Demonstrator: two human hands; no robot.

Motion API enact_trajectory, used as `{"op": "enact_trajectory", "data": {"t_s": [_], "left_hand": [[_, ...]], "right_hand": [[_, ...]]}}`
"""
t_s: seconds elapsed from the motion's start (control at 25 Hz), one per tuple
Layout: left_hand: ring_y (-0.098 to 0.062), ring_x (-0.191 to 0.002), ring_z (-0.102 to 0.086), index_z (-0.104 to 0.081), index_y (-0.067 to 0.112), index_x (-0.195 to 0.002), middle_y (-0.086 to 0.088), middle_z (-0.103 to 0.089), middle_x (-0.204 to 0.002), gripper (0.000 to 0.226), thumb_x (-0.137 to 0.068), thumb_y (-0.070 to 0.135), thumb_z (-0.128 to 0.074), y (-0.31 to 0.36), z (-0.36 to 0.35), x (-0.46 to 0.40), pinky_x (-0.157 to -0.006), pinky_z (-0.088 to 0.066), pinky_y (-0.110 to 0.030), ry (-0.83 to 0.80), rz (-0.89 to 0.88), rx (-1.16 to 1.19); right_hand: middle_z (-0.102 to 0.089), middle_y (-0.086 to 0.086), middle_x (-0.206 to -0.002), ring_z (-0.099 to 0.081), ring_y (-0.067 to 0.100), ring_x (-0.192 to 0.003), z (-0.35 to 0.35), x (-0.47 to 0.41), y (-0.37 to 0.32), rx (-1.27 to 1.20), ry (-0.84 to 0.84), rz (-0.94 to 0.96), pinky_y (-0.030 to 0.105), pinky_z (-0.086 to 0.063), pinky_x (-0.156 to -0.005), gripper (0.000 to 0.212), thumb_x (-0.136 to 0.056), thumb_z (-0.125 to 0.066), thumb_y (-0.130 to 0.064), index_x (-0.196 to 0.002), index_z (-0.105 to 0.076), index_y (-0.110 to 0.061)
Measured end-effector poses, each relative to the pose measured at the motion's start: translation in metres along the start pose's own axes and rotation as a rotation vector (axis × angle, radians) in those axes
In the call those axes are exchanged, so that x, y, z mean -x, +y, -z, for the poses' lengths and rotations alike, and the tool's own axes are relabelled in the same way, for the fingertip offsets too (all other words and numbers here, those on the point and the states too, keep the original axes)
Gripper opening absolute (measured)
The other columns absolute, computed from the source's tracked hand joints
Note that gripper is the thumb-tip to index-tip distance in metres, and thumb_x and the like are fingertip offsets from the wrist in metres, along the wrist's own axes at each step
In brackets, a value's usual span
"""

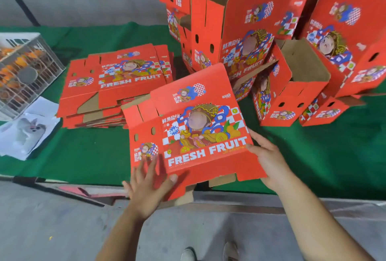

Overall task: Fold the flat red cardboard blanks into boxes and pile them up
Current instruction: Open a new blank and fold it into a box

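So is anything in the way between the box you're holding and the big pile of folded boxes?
Nothing visible. Both hands hold the flat blank, and the folded boxes stand right behind it on the green table. The stack of flat blanks lies off to the left.

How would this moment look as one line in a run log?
stage: blank picked | left hand: holds flat blank | right hand: holds blank | folded boxes: piled behind

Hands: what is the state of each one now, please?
Left hand: grips the blank, thumb on top.
Right hand: holds the blank's right edge.
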State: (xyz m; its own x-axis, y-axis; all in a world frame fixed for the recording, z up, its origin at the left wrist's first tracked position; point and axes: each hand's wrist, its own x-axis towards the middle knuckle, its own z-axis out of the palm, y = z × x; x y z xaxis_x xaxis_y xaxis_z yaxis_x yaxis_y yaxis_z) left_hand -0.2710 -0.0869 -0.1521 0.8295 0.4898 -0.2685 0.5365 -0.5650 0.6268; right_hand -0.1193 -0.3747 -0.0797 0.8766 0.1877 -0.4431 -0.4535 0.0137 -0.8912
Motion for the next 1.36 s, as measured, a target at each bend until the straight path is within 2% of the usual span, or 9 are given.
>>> {"op": "enact_trajectory", "data": {"t_s": [0.12, 0.24, 0.32, 0.52, 0.64, 0.72, 0.88, 1.12, 1.36], "left_hand": [[-0.036, -0.153, -0.028, -0.025, 0.018, -0.164, -0.02, -0.024, -0.168, 0.116, -0.075, 0.087, -0.051, -0.049, 0.007, -0.014, -0.125, -0.022, -0.055, 0.071, 0.407, 0.272], [-0.028, -0.102, -0.073, -0.068, 0.007, -0.122, -0.016, -0.075, -0.118, 0.063, -0.087, 0.059, -0.069, -0.06, 0.015, -0.018, -0.084, -0.06, -0.039, -0.079, 0.365, 0.674], [-0.027, -0.078, -0.076, -0.071, 0.009, -0.098, -0.012, -0.078, -0.094, 0.043, -0.078, 0.047, -0.072, -0.049, 0.022, -0.028, -0.067, -0.061, -0.034, -0.041, 0.293, 0.694], [-0.034, -0.106, -0.069, -0.065, 0.017, -0.115, -0.013, -0.069, -0.115, 0.054, -0.071, 0.048, -0.071, -0.003, 0.041, -0.066, -0.096, -0.055, -0.049, 0.024, 0.196, 0.758], [-0.031, -0.106, -0.066, -0.06, 0.015, -0.123, -0.011, -0.067, -0.118, 0.059, -0.074, 0.047, -0.069, 0.013, 0.048, -0.079, -0.097, -0.054, -0.046, 0.034, 0.128, 0.805], [-0.024, -0.087, -0.063, -0.06, 0.019, -0.112, -0.003, -0.067, -0.098, 0.04, -0.078, 0.039, -0.064, 0.021, 0.051, -0.079, -0.083, -0.05, -0.04, -0.021, 0.089, 0.937], [-0.027, -0.104, -0.057, -0.058, 0.018, -0.13, -0.006, -0.062, -0.111, 0.04, -0.096, 0.016, -0.036, 0.03, 0.05, -0.073, -0.093, -0.048, -0.052, -0.125, 0.011, 1.298], [-0.034, -0.111, -0.072, -0.07, 0.032, -0.129, -0.009, -0.073, -0.126, 0.086, -0.08, 0.094, -0.037, 0.02, 0.056, -0.069, -0.096, -0.055, -0.06, -0.308, 0.225, 1.29], [-0.015, -0.143, -0.048, -0.019, 0.047, -0.159, 0.01, -0.048, -0.157, 0.112, -0.067, 0.092, -0.066, 0.025, 0.025, -0.066, -0.119, -0.036, -0.051, -0.166, 0.098, 1.004]], "right_hand": [[-0.079, 0.003, -0.112, -0.077, 0.028, -0.096, 0.0, 0.009, 0.01, -0.069, 0.064, -0.01, 0.042, -0.06, -0.069, 0.04, -0.104, -0.058, -0.011, -0.126, -0.07, -0.042], [-0.079, 0.001, -0.114, -0.078, 0.026, -0.097, -0.011, 0.018, 0.019, -0.075, 0.125, 0.008, 0.041, -0.062, -0.066, 0.034, -0.103, -0.062, -0.019, -0.123, -0.072, -0.046], [-0.079, 0.0, -0.112, -0.078, 0.021, -0.091, -0.023, 0.006, 0.01, -0.019, 0.191, 0.078, 0.04, -0.062, -0.067, 0.03, -0.103, -0.062, -0.023, -0.113, -0.074, -0.049], [-0.072, 0.005, -0.122, -0.07, 0.031, -0.113, -0.046, -0.069, -0.067, 0.358, 0.3, 0.401, 0.049, -0.056, -0.1, 0.035, -0.107, -0.054, -0.015, -0.14, -0.063, -0.012], [-0.072, 0.007, -0.1, -0.072, 0.017, -0.084, -0.047, -0.083, -0.09, 0.741, 0.284, 0.47, 0.034, -0.059, -0.075, 0.038, -0.108, -0.05, -0.017, -0.143, -0.059, -0.007], [-0.061, -0.006, -0.082, -0.048, -0.002, -0.055, -0.049, -0.074, -0.081, 0.864, 0.278, 0.509, 0.018, -0.038, -0.052, 0.041, -0.109, -0.045, -0.019, -0.148, -0.054, -0.01], [-0.074, -0.006, -0.094, -0.071, 0.003, -0.072, -0.069, -0.046, -0.031, 0.619, 0.076, 0.41, 0.024, -0.054, -0.065, 0.043, -0.107, -0.053, -0.023, -0.15, -0.049, -0.023], [-0.072, -0.002, -0.106, -0.074, 0.002, -0.087, -0.079, -0.038, 0.016, 0.424, 0.042, 0.233, 0.021, -0.059, -0.066, 0.063, -0.095, -0.072, -0.01, -0.148, -0.041, -0.023], [-0.067, 0.002, -0.13, -0.07, 0.022, -0.106, -0.073, -0.037, 0.003, 0.465, 0.167, 0.263, 0.043, -0.062, -0.074, 0.059, -0.099, -0.068, -0.024, -0.149, -0.037, -0.028]]}}
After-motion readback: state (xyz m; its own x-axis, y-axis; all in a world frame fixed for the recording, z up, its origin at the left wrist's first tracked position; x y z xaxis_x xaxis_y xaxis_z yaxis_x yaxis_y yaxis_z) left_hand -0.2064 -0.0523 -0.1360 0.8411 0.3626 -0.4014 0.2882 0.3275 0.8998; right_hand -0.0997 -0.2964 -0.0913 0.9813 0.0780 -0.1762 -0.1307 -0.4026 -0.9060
